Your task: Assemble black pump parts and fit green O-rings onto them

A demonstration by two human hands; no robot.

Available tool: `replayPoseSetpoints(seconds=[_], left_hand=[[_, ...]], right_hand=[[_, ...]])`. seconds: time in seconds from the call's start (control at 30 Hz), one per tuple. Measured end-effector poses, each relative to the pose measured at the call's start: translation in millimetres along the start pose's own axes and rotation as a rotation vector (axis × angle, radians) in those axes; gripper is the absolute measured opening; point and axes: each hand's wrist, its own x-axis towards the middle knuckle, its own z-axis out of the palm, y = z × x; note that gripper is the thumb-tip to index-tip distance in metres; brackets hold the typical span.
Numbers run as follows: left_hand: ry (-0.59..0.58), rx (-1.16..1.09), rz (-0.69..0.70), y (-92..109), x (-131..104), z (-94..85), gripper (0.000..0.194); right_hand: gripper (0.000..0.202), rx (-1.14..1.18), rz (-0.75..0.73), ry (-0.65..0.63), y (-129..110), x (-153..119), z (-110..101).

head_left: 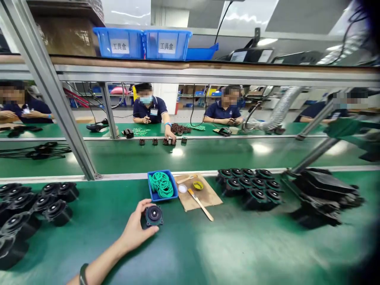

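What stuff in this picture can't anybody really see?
All in the head view:
- Wearer's right hand: outside the picture.
- Underside of the black part with a round top in the left hand: hidden by the part itself.
- Nearest black housing at far left: cut off by the left edge.
- White rectangular chest badge: writing too small.

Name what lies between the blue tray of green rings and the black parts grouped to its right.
In the head view, a brown sheet bearing a brush, another wooden-handled tool, a yellow dish and a white disc.
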Motion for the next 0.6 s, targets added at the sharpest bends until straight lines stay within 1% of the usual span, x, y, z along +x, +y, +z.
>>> replayPoseSetpoints(seconds=[0.07,0.13,0.2,0.27,0.33,0.47,0.6], left_hand=[[-0.009,-0.021,0.014,0.2,2.0,-0.3,0.068],[-0.005,-0.021,0.005,0.9,3.1,0.8,0.069],[-0.013,-0.006,-0.015,1.0,4.3,2.6,0.065],[-0.026,0.004,-0.024,-0.3,5.8,4.1,0.056],[-0.032,0.006,-0.015,-2.8,7.6,4.5,0.051],[-0.054,0.009,0.015,-6.7,9.0,1.3,0.053],[-0.081,-0.010,0.044,-7.7,6.0,-3.6,0.057]], right_hand=[[0.028,-0.002,-0.019,0.108,2.5,25.7,-3.0],[0.033,-0.005,-0.049,0.269,4.2,56.8,-5.1],[0.038,0.003,-0.052,0.397,5.8,84.7,-5.5],[0.043,0.033,-0.047,0.477,8.4,102.5,-4.4],[0.046,0.083,-0.054,0.517,12.6,109.3,-3.2],[0.046,0.243,-0.085,0.551,19.6,105.9,-6.4],[0.044,0.464,-0.083,0.561,13.8,101.8,-9.5]])
